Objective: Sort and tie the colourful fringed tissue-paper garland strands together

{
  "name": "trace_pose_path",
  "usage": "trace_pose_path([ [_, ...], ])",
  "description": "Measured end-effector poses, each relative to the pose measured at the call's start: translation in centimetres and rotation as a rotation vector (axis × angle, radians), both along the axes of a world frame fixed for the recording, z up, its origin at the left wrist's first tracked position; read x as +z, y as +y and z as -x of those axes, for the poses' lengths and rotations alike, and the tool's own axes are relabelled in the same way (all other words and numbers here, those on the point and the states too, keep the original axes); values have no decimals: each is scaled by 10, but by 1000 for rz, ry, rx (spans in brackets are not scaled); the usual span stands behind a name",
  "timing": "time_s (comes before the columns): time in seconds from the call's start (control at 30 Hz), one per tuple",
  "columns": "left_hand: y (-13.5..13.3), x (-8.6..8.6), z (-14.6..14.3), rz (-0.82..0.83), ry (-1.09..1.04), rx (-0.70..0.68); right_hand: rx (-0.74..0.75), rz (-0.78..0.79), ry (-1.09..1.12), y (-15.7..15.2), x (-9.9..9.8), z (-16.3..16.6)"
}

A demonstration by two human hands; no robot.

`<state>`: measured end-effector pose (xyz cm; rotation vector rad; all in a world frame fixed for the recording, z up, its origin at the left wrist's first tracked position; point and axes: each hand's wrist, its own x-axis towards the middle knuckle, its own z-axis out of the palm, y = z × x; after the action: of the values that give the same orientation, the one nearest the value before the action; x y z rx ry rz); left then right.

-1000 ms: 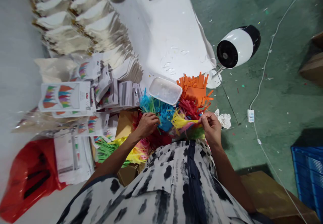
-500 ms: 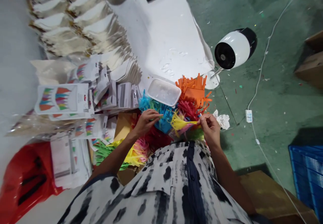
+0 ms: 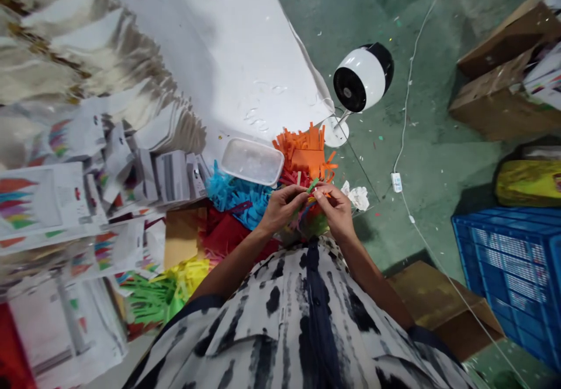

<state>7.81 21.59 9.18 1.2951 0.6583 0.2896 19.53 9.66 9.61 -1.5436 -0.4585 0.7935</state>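
Observation:
My left hand (image 3: pixel 284 207) and my right hand (image 3: pixel 336 209) meet in front of my shirt, both with fingers pinched. Between the fingertips shows a small green paper strip (image 3: pixel 312 185). Below it, partly covered by my fingers, hang colourful tassel strands, some of them yellow and purple. Beyond the hands lie orange fringed paper (image 3: pixel 307 154) and some red fringe. Blue fringed paper (image 3: pixel 245 199) is left of my left hand, with dark red paper (image 3: pixel 225 238) beneath. A clear plastic tub (image 3: pixel 253 161) stands just behind.
Packaged garland cards (image 3: pixel 41 193) and stacks of off-white sheets crowd the left side. Green fringe (image 3: pixel 151 298) and yellow fringe (image 3: pixel 193 275) lie lower left. A white-and-black fan (image 3: pixel 363 78), a cable, a blue crate (image 3: pixel 512 272) and cardboard boxes (image 3: pixel 495 97) are on the right.
My hands were apart and have come together, the left moving right towards the other. A green strip now shows between them. The yellow fringe at my right hand is mostly covered. The view has shifted right.

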Motion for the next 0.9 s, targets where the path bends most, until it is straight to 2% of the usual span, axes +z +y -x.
trace_pose_path([
  [0.1, 0, -1, 0, -54, 15, -32, 0, 5, 4, -1, 0, -2],
  [0.33, -5, -5, -3, -144, 72, 6, -17, 4, 16, 1, -1, -2],
  [0.5, -9, -2, -6, -339, 98, 40, -64, 29, -4, 0, -4, -1],
  [0.63, -14, -2, -7, -392, 97, 86, -101, 49, -20, 0, -7, 3],
  [0.73, -17, -2, -8, -294, 101, 148, -111, 55, -24, 0, -7, 4],
  [0.83, -15, 0, -10, -66, 66, 188, -105, 60, -22, 0, -9, 5],
  [0.9, -13, 1, -12, 99, 22, 164, -96, 60, -20, 0, -11, 4],
])
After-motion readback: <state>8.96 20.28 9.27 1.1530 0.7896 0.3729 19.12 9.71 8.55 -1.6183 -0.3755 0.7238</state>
